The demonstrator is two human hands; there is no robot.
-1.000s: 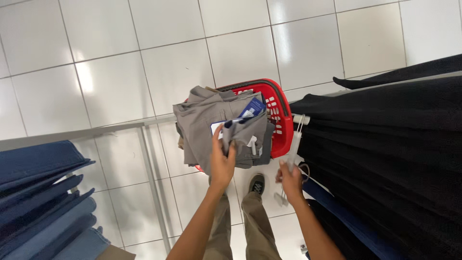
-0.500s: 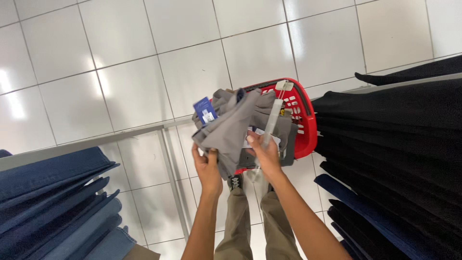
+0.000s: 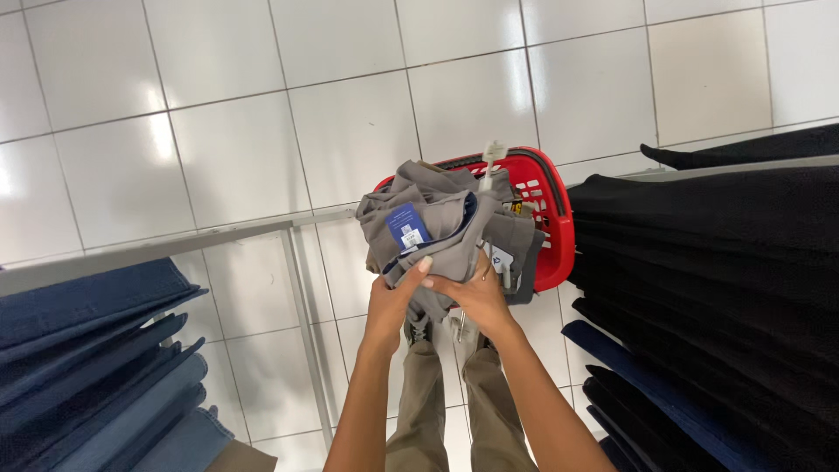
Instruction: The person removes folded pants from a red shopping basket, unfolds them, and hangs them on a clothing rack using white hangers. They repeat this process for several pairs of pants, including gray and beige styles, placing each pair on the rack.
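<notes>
My left hand (image 3: 395, 295) and my right hand (image 3: 472, 294) together grip a bundle of grey folded garments (image 3: 437, 223) held out in front of me. A blue paper tag (image 3: 408, 227) hangs on the bundle's near side, and a white plastic hanger (image 3: 490, 157) sticks up from its top. The bundle hovers over a red plastic shopping basket (image 3: 546, 201) standing on the white tiled floor. My legs in khaki trousers (image 3: 454, 402) show below my arms.
A rack of dark blue garments (image 3: 87, 358) hangs at the lower left under a grey metal rail (image 3: 218, 234). Black garments (image 3: 717, 271) fill a rack on the right, with a blue one (image 3: 647, 393) beneath. White floor tiles (image 3: 262, 105) cover the rest.
My right hand has come in from the black rack to join the left on the grey bundle. The bundle has turned, so the blue tag faces me and the white hanger points up.
</notes>
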